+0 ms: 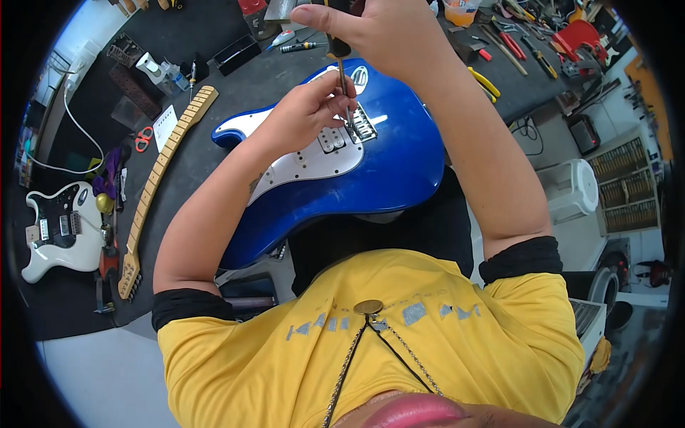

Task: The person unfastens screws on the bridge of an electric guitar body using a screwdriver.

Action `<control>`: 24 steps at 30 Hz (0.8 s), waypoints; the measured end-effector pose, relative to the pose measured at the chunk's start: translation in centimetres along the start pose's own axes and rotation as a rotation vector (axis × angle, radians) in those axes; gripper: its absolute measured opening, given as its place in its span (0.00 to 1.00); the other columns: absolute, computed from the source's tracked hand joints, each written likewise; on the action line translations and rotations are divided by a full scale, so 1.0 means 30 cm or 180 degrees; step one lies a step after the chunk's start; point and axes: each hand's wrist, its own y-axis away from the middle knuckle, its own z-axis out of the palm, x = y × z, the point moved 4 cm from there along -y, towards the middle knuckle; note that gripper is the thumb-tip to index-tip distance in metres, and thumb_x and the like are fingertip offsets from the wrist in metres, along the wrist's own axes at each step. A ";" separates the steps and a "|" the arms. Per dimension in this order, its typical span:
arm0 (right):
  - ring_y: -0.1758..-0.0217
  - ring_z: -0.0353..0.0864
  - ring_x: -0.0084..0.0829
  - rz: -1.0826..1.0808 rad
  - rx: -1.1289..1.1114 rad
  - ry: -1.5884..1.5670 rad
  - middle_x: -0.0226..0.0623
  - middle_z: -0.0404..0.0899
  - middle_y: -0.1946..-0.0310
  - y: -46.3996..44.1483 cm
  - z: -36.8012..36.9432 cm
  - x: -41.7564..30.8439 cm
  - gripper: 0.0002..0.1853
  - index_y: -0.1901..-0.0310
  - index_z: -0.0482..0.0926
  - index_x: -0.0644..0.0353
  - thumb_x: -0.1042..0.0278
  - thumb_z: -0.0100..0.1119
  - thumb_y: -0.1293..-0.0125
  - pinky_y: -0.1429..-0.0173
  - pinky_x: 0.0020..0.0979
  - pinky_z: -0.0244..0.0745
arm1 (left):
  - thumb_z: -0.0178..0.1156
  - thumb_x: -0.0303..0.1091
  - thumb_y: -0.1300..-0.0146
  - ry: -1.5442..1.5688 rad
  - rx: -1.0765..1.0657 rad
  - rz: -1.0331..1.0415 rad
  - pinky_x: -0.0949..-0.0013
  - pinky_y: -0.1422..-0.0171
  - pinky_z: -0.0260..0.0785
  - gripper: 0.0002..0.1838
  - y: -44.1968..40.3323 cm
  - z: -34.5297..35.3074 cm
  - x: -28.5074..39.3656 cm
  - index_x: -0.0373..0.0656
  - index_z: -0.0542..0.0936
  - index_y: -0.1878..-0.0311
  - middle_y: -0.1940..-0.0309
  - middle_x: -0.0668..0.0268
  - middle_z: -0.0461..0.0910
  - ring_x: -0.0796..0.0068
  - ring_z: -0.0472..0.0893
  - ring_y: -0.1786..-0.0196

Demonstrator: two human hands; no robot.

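Note:
A blue electric guitar body (399, 164) with a white pickguard (303, 171) lies on the dark worktop in front of me. My right hand (385, 32) grips a screwdriver (339, 48) by its dark handle, partly cut off by the upper frame edge. The shaft points down to the metal bridge (364, 126); the exact spot of the tip is hard to make out. My left hand (314, 107) is above the pickguard, its fingers closed around the screwdriver's shaft. Beside my right thumb is a grey metal piece (280, 10), its kind unclear.
A loose guitar neck (160, 175) lies to the left, near orange-handled scissors (144, 139). Farther left is a white guitar body (66, 232) with a black pickguard. Pliers and other tools (506, 39) cover the right rear bench. A white stool (574, 187) stands on the right.

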 end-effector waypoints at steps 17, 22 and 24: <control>0.79 0.66 0.21 0.0858 -0.2240 -0.4291 0.26 0.68 0.81 -0.098 0.076 0.092 0.19 0.65 0.77 0.59 0.52 0.56 0.20 0.75 0.24 0.61 | 0.61 0.35 0.23 0.1001 -0.0179 0.0529 0.61 0.36 0.77 0.14 -0.048 -0.023 0.109 0.40 0.82 0.40 0.51 0.60 0.88 0.66 0.87 0.45; 0.68 0.86 0.39 0.0198 -0.1926 0.1466 0.47 0.85 0.73 -0.160 -0.115 -0.172 0.34 0.66 0.86 0.67 0.34 0.61 0.30 0.60 0.37 0.80 | 0.63 0.34 0.24 0.0584 0.0161 0.0385 0.63 0.41 0.80 0.09 -0.050 -0.058 0.076 0.39 0.85 0.49 0.59 0.61 0.89 0.67 0.89 0.49; 0.65 0.87 0.44 0.0232 -0.2066 0.2625 0.50 0.86 0.71 -0.173 -0.135 -0.264 0.35 0.68 0.88 0.67 0.33 0.60 0.30 0.56 0.42 0.82 | 0.66 0.34 0.27 0.0644 0.0189 0.0330 0.65 0.45 0.80 0.08 -0.054 -0.053 0.071 0.40 0.86 0.51 0.60 0.62 0.90 0.68 0.90 0.51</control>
